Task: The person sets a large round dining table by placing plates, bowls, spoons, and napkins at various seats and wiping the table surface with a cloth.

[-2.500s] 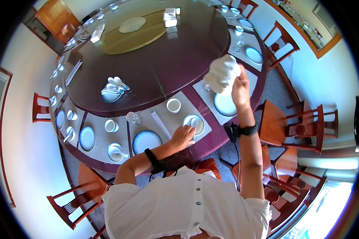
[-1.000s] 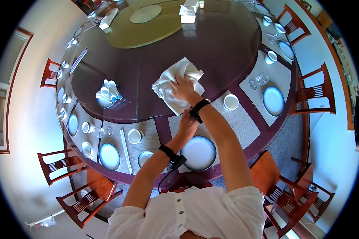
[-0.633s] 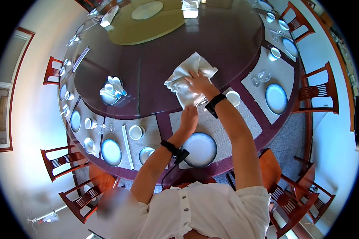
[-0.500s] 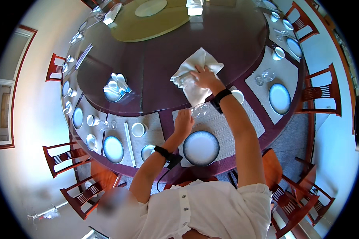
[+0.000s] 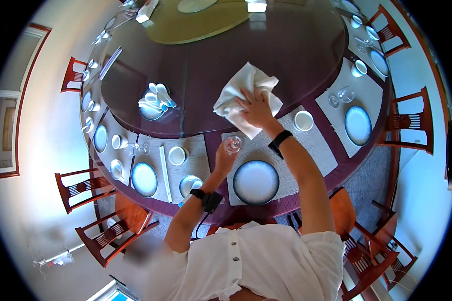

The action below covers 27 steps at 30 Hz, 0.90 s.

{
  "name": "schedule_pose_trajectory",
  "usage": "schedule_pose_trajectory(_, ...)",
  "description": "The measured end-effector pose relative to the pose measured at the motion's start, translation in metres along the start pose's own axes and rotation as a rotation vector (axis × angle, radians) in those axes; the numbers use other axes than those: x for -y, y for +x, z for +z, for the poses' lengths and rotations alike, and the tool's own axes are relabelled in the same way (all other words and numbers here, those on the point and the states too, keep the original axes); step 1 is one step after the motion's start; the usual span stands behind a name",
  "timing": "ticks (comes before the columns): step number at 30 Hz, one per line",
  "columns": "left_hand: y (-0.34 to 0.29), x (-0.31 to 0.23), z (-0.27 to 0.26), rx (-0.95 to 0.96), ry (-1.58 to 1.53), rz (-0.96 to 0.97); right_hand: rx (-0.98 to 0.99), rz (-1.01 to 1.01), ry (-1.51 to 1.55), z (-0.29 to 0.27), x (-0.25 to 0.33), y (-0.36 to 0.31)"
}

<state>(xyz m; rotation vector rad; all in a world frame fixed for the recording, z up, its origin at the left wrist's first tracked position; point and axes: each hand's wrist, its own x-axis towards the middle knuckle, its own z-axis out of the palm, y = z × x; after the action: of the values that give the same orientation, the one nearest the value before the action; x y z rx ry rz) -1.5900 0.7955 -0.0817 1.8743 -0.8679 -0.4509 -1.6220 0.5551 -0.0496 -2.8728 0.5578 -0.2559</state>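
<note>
My left hand [image 5: 225, 157] is closed round a small clear stemmed glass [image 5: 233, 145], whose round end faces up. Spread fingers of my right hand [image 5: 256, 108] lie on a crumpled white cloth [image 5: 237, 91], which rests near the edge of the dark glass turntable [image 5: 206, 113]. Just below the glass, a blue-rimmed plate [image 5: 256, 182] sits on a grey placemat [image 5: 306, 145]. A white cup [image 5: 303, 121] stands on the same mat, right of my right wrist. Part of a bowl [image 5: 188, 184] shows beside my left forearm.
Left of my hands, a bowl of white spoons [image 5: 157, 100] stands on the turntable. Chopsticks [image 5: 164, 173], another cup [image 5: 178, 155] and another plate [image 5: 144, 179] lie on the left mat. A second glass [image 5: 344, 95] lies on the right mat. Wooden chairs [image 5: 409, 120] surround the table.
The glass in my left hand has turned from lying sideways toward the cloth to showing its round end. My right hand stays on the cloth, fingers more spread. The whole view has shifted slightly.
</note>
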Motion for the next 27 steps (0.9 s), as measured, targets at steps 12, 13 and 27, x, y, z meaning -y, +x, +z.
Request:
schedule_pose_trajectory(12, 0.064, -0.008, -0.099, -0.420, 0.258, -0.071, -0.018, 0.010, -0.034, 0.003, 0.007, 0.006)
schedule_pose_trajectory(13, 0.079, 0.005, -0.115, -0.472, 0.242, -0.075, -0.014, -0.046, -0.034, 0.001, 0.014, -0.001)
schedule_pose_trajectory(27, 0.187, 0.040, -0.132, -0.409, -1.156, -0.816, -0.230, -0.031, 0.187, -0.009, -0.006, -0.061)
